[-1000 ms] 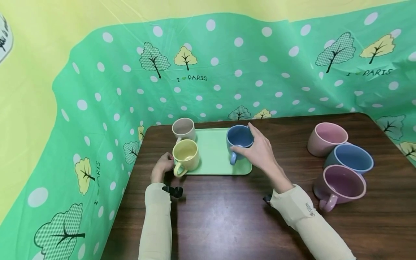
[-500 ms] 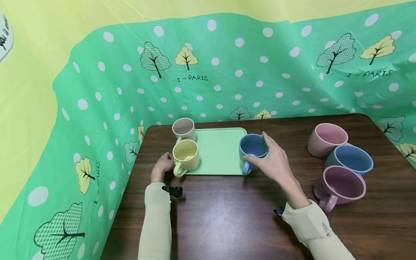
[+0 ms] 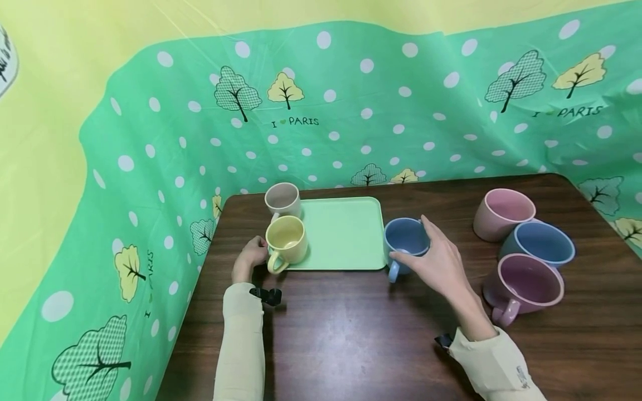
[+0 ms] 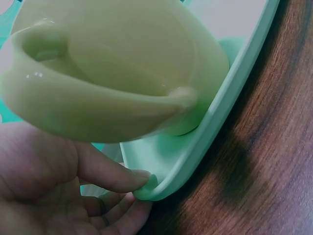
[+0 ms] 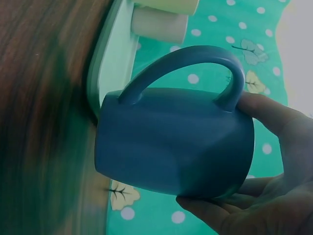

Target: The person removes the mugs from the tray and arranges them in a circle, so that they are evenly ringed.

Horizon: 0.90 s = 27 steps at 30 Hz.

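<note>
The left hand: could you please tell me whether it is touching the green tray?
Touching: the left wrist view shows the left hand pinching the green tray at one corner, with its thumb inside the rim.

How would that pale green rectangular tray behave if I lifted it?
The tray is probably stiff, given its straight, even rim. Lifted, it may dip at the left end, where the glossy yellow mug stands. That mug might slide, since the tray's floor looks smooth.

A tray sits on the table, a front mug on its left end, a rear mug behind that. A third mug, in the right hand, is just right of the tray; three more mugs cluster farther right.
</note>
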{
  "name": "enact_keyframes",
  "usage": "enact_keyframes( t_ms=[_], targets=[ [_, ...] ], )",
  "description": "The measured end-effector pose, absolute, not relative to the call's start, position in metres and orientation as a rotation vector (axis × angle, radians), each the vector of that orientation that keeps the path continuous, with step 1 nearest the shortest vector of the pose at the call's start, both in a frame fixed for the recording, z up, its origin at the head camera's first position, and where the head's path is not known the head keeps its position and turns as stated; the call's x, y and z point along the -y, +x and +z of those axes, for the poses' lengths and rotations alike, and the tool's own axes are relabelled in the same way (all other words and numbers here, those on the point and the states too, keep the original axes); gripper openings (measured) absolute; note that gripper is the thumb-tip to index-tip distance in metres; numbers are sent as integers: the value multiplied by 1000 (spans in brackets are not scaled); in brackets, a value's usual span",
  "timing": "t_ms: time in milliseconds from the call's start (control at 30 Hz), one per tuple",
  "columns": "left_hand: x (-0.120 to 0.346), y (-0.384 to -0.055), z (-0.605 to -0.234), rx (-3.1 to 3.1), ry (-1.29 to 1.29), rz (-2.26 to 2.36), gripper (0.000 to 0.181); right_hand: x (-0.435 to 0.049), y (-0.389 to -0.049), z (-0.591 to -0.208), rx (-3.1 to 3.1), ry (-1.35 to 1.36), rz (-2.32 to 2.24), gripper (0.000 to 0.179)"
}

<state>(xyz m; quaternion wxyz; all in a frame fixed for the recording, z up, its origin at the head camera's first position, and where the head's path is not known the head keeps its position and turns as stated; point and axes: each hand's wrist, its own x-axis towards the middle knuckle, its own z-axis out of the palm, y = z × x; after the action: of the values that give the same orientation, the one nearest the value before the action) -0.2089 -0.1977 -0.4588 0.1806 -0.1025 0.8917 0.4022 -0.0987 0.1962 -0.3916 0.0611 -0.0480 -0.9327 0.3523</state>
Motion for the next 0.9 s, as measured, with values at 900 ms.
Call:
enact_keyframes(
  t_ms=[900],
  targets=[
    [197,-209,-460,-2505,-296,1152,14,-228,-71,-398,2881,-293,967,114]
  ],
)
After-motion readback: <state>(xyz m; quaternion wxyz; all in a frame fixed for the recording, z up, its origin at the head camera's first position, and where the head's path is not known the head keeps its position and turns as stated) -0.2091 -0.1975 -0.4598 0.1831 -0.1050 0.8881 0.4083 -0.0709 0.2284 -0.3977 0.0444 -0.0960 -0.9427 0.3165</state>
